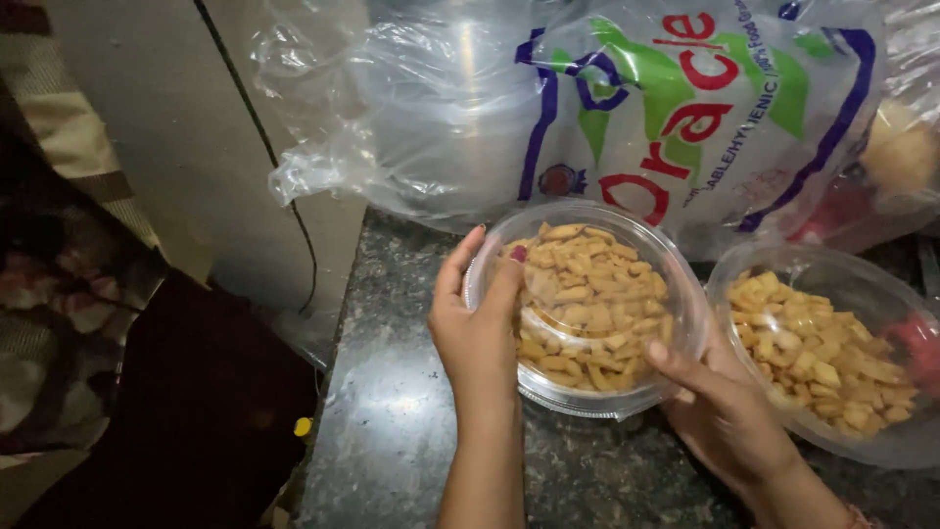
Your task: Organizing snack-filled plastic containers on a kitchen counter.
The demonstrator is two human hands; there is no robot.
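A round clear plastic container (pixel 587 304) full of yellow-orange snack pieces rests on a dark speckled stone counter (pixel 392 431), with a clear lid on top. My left hand (pixel 480 328) grips the container's left rim, fingers curled over the lid. My right hand (pixel 720 407) holds its lower right edge, thumb pressed against the side. A second clear container (pixel 832 353) with the same snacks stands open just to the right, touching my right hand's back.
A large clear plastic bag (pixel 607 108) with coloured printing lies behind the containers. Left of the counter edge are a pale wall (pixel 176 127) with a thin black cable (pixel 294 216) and dark patterned fabric (pixel 117 372) below.
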